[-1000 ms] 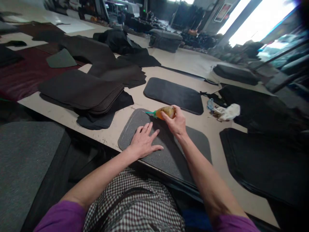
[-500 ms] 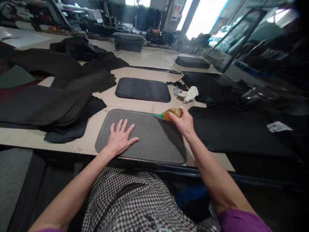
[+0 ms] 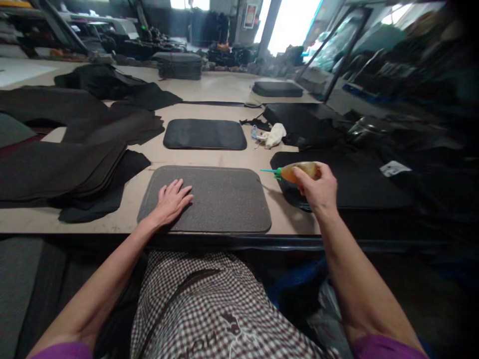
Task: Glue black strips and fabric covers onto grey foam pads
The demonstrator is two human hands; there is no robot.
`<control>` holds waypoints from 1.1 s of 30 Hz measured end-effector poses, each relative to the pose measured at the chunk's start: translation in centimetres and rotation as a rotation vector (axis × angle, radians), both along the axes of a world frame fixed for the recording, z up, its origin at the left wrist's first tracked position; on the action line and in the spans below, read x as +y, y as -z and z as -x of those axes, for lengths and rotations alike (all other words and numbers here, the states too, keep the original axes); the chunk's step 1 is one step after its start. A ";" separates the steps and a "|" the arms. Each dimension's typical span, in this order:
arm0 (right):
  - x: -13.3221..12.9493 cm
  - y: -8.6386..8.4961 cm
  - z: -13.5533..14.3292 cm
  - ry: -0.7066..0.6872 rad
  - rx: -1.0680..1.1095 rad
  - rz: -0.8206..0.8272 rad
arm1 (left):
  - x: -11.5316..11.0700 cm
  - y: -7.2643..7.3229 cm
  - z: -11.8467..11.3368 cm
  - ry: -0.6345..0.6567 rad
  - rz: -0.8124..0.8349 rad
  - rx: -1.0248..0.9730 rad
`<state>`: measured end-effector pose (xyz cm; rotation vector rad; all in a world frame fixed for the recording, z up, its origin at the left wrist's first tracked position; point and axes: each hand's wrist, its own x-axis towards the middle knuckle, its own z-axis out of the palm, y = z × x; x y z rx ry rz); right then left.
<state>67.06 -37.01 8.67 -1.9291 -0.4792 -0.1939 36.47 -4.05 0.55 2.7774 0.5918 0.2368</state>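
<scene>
A dark grey panel with rounded corners lies flat at the table's front edge, a thin shiny line along its far and left edges. My left hand rests on the panel's left part, fingers spread. In my right hand is a squeeze bottle of amber liquid, tipped sideways, with a thin green nozzle pointing left. The bottle is held in the air just beyond the panel's right edge, its nozzle tip near the far right corner. My fingers wrap round the bottle's body.
Behind the panel lies another dark rounded panel. Stacked dark sheets cover the left, and more black sheets lie right. A crumpled white cloth sits beyond the bottle. Farther back are a panel stack and a thinner one.
My right hand has carried the bottle rightward, off the panel's far edge and past its right side. My left hand stays on the panel, its fingers closer together. The camera view has shifted.
</scene>
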 end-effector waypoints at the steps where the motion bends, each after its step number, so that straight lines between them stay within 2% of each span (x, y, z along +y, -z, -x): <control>1: 0.3 -0.4 1.5 -0.048 0.064 -0.073 | 0.8 -0.5 0.5 0.013 0.081 -0.057; 4: 2.3 -0.8 6.6 -0.317 0.300 -0.184 | 3.2 -2.2 2.7 0.008 0.194 -0.213; 7: 5.3 -0.2 12.4 -0.605 0.462 -0.065 | 4.8 -3.4 4.9 0.025 0.155 -0.151; 9: 7.8 0.5 16.2 -0.713 0.509 0.031 | 5.2 -3.7 5.8 0.041 0.124 -0.049; 12: 11.6 1.7 20.6 -0.737 0.441 0.116 | 5.4 -3.5 6.3 0.017 0.066 0.063; 16: 15.5 3.2 23.6 -0.666 0.169 0.169 | 5.5 -3.3 6.1 -0.013 0.025 0.119; 20: 16.3 3.7 24.1 -0.648 0.042 0.190 | 5.5 -3.5 5.7 -0.018 0.010 0.165; 24: 14.2 3.0 22.6 -0.651 -0.013 0.206 | 5.5 -3.5 5.6 -0.026 -0.002 0.199; 29: 8.9 1.7 18.2 -0.602 0.009 0.281 | 6.3 -3.1 5.5 -0.021 -0.008 0.218; 33: 3.1 1.1 13.7 -0.513 0.172 0.344 | 6.9 -2.9 5.5 -0.004 0.007 0.214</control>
